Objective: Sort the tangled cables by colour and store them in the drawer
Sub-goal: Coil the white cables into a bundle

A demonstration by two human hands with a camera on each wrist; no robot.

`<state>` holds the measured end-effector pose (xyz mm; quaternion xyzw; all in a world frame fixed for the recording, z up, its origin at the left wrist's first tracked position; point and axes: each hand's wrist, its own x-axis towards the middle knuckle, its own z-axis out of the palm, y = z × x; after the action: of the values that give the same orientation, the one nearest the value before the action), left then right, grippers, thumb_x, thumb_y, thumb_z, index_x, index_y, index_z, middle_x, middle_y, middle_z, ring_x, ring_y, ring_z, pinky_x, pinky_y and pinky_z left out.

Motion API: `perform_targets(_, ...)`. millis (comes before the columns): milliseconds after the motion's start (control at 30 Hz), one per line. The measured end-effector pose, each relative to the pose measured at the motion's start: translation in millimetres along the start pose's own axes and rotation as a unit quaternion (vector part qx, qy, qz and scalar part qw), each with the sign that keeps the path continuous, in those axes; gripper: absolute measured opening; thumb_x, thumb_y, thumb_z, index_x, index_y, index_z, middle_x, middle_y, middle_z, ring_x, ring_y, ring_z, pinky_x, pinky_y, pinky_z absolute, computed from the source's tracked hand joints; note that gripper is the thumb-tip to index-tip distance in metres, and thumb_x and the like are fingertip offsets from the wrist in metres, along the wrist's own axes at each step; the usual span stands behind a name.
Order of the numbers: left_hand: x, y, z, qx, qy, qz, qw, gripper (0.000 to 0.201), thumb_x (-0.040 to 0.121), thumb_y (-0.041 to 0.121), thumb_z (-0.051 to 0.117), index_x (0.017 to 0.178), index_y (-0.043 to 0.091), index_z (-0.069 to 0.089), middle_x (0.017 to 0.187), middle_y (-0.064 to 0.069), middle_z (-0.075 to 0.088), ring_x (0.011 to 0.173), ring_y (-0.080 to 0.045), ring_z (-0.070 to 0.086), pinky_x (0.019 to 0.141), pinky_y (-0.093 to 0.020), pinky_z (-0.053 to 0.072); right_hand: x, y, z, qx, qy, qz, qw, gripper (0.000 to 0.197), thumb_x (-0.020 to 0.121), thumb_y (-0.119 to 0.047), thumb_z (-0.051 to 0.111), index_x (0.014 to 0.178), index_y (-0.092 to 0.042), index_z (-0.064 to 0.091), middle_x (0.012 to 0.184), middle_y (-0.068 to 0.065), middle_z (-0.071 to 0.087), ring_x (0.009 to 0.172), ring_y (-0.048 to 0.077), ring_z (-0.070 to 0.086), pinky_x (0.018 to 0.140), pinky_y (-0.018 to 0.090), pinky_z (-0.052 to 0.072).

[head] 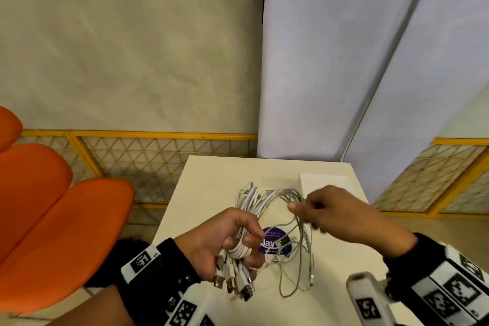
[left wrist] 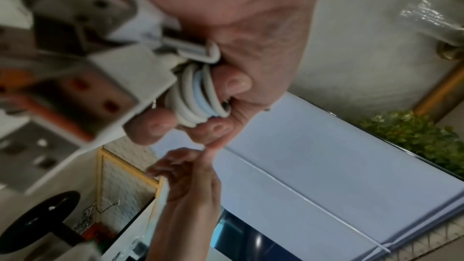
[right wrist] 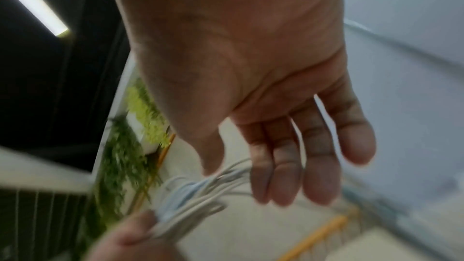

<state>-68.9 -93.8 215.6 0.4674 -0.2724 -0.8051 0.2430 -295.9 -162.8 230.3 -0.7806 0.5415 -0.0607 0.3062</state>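
A pale wall (head: 119, 42) fills the far side of the scene, with white panels (head: 344, 61) leaning to its right and a yellow mesh fence (head: 148, 156) along its foot. Orange chair backs (head: 53, 209) stand at the near left. In the middle is my white bench (head: 211, 188), with a white box (head: 325, 184) at its far right corner and a round purple sticker (head: 275, 242) on its top.

My left hand (head: 227, 239) is curled tight round a bundle of white cables (head: 254, 206), held just above the bench at its near left; my fingers (left wrist: 155, 128) wrap the coiled strands (one strand looks pale blue), and several USB plugs (head: 238, 280) hang below my fist. Thin loops from the same bundle trail down to the right, over the sticker.

My right hand (head: 341, 216) hovers to the right of the bundle, its fingers (right wrist: 319, 166) loose and nearly straight; the fingertips meet the far loops, though blur hides whether I pinch a strand.
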Motion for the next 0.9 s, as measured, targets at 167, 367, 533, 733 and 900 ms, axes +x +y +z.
perform_targets(167,2,7,16,0.022,0.028,0.016,0.999,0.026,0.061,0.012,0.066,0.048,0.016,0.044,0.034,0.005,0.028,0.045,-0.014,0.037,0.059,-0.029,0.026,-15,-22,29,0.268,-0.194,-0.067,0.941,0.072,0.089,-0.077,0.041,0.112,-0.016,0.072,0.109,-0.001,0.074,0.102,0.019,0.068,0.088,0.04,0.051)
perform_targets(367,3,11,36,0.088,0.07,0.072,0.991,0.032,0.075,0.0,0.062,0.047,0.016,0.062,0.042,0.001,0.035,0.049,-0.016,0.033,0.043,-0.021,0.035,-8,-51,45,0.576,-0.172,-0.024,0.798,0.061,0.08,-0.044,0.077,0.105,0.01,0.064,0.092,0.02,0.067,0.078,0.023,0.064,0.067,0.035,0.052)
perform_targets(533,2,12,46,0.169,0.086,0.095,0.977,0.036,0.08,-0.008,0.063,0.053,0.015,0.058,0.048,-0.003,0.04,0.04,-0.012,0.039,0.042,-0.021,0.038,-1,-69,40,0.651,-0.108,0.011,0.751,0.033,0.07,-0.01,0.079,0.102,-0.004,0.072,0.109,0.018,0.073,0.105,0.031,0.066,0.106,0.049,0.041)
perform_targets(733,0,12,51,0.204,0.082,0.096,0.971,0.035,0.079,-0.006,0.063,0.051,0.014,0.055,0.049,-0.003,0.047,0.037,-0.01,0.04,0.042,-0.019,0.036,0,-80,30,0.696,-0.068,-0.016,0.715,0.023,0.073,0.002,0.069,0.096,-0.004,0.069,0.082,0.015,0.07,0.069,0.026,0.069,0.082,0.04,0.054)
perform_targets(900,-4,6,52,0.209,0.012,0.013,0.978,0.025,0.073,0.012,0.07,0.053,0.013,0.057,0.051,-0.001,0.049,0.043,-0.014,0.045,0.057,-0.028,0.038,0,-80,16,0.747,-0.106,-0.031,0.656,0.021,0.082,-0.017,0.068,0.064,-0.016,0.056,0.056,-0.002,0.046,0.046,0.012,0.045,0.048,0.027,0.041)
